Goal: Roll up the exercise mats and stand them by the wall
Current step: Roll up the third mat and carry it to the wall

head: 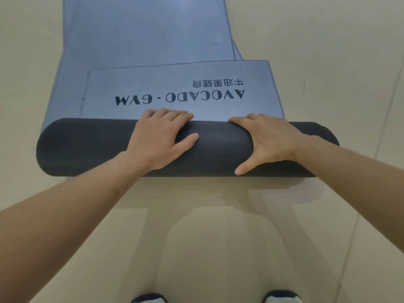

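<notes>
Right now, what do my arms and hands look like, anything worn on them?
The left hand and right hand are bare: no gloves, rings or watch show. The left forearm and right forearm are bare too, no sleeve in view.

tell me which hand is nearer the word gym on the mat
Left. The left hand rests on the rolled mat just below GYM; the right hand rests farther along, past the AVOCADO end.

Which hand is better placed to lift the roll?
Likely the right hand: it spans the roll, thumb at the near edge, fingers over the far side. The left hand rests on top.
</notes>
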### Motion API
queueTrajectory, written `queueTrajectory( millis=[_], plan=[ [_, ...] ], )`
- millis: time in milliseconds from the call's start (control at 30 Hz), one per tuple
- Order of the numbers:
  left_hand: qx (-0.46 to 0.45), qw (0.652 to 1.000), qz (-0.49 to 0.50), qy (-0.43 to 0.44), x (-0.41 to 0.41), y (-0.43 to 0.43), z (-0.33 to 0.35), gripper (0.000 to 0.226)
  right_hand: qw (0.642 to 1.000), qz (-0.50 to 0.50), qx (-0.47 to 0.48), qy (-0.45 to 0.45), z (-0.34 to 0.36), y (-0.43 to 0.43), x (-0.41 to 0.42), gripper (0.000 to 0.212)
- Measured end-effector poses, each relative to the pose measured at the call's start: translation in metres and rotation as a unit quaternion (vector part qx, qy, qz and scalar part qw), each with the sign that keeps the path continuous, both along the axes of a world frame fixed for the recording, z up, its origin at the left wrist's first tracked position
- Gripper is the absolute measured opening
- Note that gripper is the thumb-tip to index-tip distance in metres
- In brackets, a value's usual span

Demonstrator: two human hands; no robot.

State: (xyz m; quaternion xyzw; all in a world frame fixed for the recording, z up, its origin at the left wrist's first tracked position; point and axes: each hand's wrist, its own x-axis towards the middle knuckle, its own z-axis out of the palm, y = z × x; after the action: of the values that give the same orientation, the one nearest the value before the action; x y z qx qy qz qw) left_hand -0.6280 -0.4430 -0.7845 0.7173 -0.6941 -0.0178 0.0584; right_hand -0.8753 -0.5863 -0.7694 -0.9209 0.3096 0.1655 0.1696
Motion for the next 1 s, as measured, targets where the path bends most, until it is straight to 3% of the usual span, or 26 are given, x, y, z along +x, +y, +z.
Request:
queueTrajectory(
  millis=[100,300,433,533,600,733,867,1000],
  plan=[
    [-0.058,0.998,-0.030,-0.009,-0.018,0.012,0.001,0.074,0.999,-0.020,0.045,-0.003,0.007,-0.008,0.009,0.119],
    [0.001,0.996,-0.058,-0.069,-0.029,0.031,-0.005,0.113,0.993,-0.048,0.107,-0.001,0.006,0.009,0.013,0.097],
    [-0.061,0.990,-0.090,-0.092,-0.014,0.044,-0.001,0.109,0.971,-0.109,0.215,-0.005,0.001,0.028,0.010,0.088],
    [-0.138,0.984,-0.081,-0.081,-0.010,0.066,-0.006,0.095,0.916,-0.169,0.362,-0.027,-0.003,0.043,0.001,0.067],
    [-0.138,0.986,-0.069,-0.065,-0.012,0.079,-0.014,0.089,0.897,-0.189,0.396,-0.048,-0.007,0.057,-0.003,0.063],
    [-0.106,0.992,-0.065,-0.037,-0.011,0.087,-0.020,0.088,0.911,-0.205,0.352,-0.069,-0.006,0.077,-0.008,0.072],
    [-0.086,0.994,-0.065,-0.024,-0.011,0.070,-0.011,0.087,0.973,-0.152,0.144,-0.097,0.001,0.095,-0.018,0.081],
    [-0.056,0.996,-0.071,-0.027,-0.010,0.040,-0.001,0.086,0.991,-0.105,0.020,-0.082,0.013,0.116,-0.026,0.106]
  ],
)
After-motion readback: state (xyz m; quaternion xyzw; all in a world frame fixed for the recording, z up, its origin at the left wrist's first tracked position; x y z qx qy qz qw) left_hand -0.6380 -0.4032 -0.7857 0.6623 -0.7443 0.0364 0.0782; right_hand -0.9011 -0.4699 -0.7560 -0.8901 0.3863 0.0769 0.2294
